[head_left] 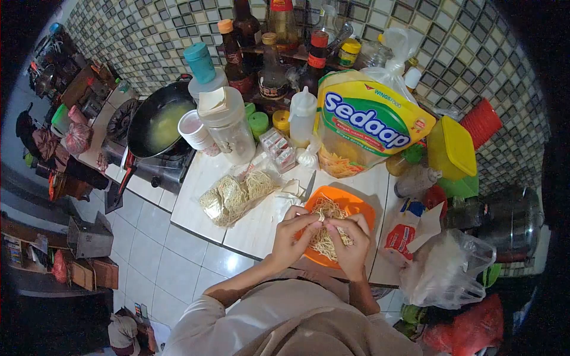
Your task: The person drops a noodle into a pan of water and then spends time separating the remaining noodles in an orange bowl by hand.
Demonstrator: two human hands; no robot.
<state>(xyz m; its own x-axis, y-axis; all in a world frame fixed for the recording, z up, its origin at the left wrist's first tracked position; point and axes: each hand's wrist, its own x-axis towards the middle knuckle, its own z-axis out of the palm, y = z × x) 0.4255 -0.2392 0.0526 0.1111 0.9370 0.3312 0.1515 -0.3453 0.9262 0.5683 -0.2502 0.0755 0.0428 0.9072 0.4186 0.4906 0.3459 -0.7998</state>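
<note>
Both hands meet over an orange square bowl (367, 209) that holds dry-looking yellow noodles (325, 244). My left hand (295, 232) pinches a small pale piece (321, 217) between thumb and fingertips; its exact kind is too small to make out. From the other side, my right hand (350, 238) closes its fingertips on the same piece. Left of the bowl lies a clear plastic bag of noodle cakes (237, 194). A crumpled white wrapper (287, 200) and a knife (310, 184) lie just behind my left hand.
A large Sedaap bag (368, 121) stands behind the bowl. Sauce bottles (273, 74), a lidded jar (228, 130) and stacked cups (197, 132) line the back. On the left stove sits a wok (163, 118) with liquid. Right are a red-and-white box (407, 234) and a plastic bag (445, 267).
</note>
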